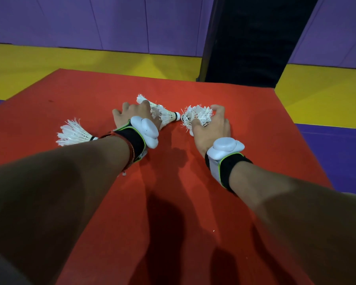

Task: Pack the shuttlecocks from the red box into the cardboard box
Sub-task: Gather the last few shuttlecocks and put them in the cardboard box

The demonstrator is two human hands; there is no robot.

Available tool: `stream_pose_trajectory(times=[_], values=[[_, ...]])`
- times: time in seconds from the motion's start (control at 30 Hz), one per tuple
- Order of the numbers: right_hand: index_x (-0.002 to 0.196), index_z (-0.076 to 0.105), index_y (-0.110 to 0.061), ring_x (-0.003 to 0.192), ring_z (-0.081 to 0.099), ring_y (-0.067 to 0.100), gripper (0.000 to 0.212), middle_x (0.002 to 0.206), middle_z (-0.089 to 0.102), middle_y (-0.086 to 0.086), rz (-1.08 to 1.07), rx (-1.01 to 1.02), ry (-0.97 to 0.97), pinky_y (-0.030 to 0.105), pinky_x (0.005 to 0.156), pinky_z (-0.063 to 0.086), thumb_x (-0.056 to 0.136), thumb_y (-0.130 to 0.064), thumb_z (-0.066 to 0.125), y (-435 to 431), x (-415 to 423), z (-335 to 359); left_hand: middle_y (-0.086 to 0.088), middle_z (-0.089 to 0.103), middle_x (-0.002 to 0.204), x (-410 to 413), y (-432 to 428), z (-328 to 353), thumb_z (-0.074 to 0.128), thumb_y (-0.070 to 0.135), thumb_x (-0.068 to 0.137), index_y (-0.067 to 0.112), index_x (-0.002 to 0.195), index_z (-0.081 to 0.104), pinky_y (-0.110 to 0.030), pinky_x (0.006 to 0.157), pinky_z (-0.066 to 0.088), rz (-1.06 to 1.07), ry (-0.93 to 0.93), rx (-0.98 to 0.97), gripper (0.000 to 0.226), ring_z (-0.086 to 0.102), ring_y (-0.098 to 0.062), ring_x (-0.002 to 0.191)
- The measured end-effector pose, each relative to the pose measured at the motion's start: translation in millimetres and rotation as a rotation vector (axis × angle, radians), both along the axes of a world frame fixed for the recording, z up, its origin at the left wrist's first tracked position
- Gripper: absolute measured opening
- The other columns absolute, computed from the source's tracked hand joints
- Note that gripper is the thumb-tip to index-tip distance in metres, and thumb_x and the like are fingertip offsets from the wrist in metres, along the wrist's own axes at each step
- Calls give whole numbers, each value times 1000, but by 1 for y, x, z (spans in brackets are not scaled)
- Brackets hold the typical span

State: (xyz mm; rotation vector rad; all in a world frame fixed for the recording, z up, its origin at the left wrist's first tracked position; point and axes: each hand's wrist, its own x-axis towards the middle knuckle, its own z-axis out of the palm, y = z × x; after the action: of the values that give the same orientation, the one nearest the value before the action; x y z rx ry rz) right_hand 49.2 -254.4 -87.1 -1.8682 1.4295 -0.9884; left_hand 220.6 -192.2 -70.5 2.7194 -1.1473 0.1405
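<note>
Three white feather shuttlecocks lie on the top of the red box (pixel 193 202). My left hand (pixel 136 114) grips one shuttlecock (pixel 164 114) whose cork points right. My right hand (pixel 212 122) curls its fingers round a second, frayed shuttlecock (pixel 195 115). The third shuttlecock (pixel 74 132) lies free at the left, partly behind my left forearm, cork toward my wrist. Both wrists carry black straps with white trackers. No cardboard box is in view.
The red surface ends at a far edge (pixel 152 76) and a right edge that slopes down. Beyond lie yellow and purple floor mats (pixel 317 95). A black padded pillar (pixel 249 38) stands at the back right before a purple wall.
</note>
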Motion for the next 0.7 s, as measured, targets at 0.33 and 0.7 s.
stream_pose_trajectory(times=[0.33,0.7], values=[[128,44,-25,84,46,23,48,104,55,7,-22,1,-59,31,72,35,85,-32,63,5,-4,3,-1,60,84,-15,9,4,49,39,90,29,91,54,-39,83,27,-93,-5,-57,12,45,-26,79],[106,46,-23,78,53,27,32,82,57,-2,-86,114,-121,32,64,34,80,-23,65,63,-51,19,3,54,79,-52,60,50,58,49,89,35,88,54,-39,93,29,-143,19,45,15,48,-25,84]])
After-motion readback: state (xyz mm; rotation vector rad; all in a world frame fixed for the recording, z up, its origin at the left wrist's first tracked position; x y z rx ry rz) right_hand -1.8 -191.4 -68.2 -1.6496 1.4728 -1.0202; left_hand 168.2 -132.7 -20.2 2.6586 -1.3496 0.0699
